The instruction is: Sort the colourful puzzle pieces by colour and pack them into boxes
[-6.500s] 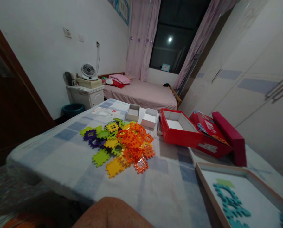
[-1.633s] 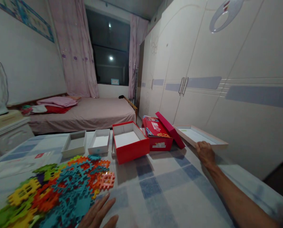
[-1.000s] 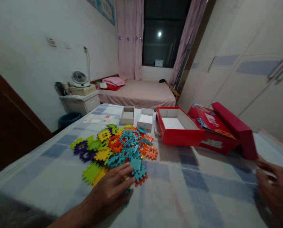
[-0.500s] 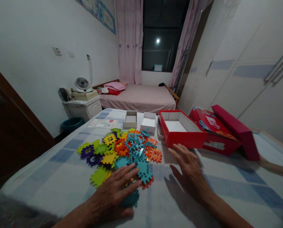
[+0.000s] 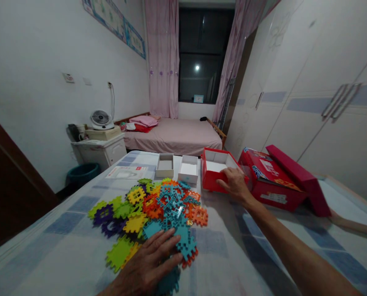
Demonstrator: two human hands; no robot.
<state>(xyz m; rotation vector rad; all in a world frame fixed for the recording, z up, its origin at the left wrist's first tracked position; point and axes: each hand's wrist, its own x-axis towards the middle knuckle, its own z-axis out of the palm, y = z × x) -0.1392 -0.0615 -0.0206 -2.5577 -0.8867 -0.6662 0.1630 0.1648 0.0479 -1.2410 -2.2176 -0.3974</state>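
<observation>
My left hand (image 5: 151,259) lies with its fingers stretched out on the near edge of a heap of plastic interlocking building pieces (image 5: 167,201). They are teal, orange, yellow, green and purple, with notched edges, and a teal one shows partly under the palm. My right hand (image 5: 234,185) is at the red open box (image 5: 212,181), its fingers hooked over the near right rim and the thumb against the front wall. The box has a white inside.
Two small white trays, a grey-bottomed one (image 5: 165,164) and another (image 5: 188,168), stand behind the heap. A printed sheet (image 5: 126,172) lies left of them. A large red box (image 5: 272,181) and a dark red lid (image 5: 300,176) sit at the right on the checked cloth (image 5: 63,246).
My right hand has moved forward from the cloth onto the rim of the red open box, which has shifted slightly. My left hand stays on the pieces. The view has tilted up.
</observation>
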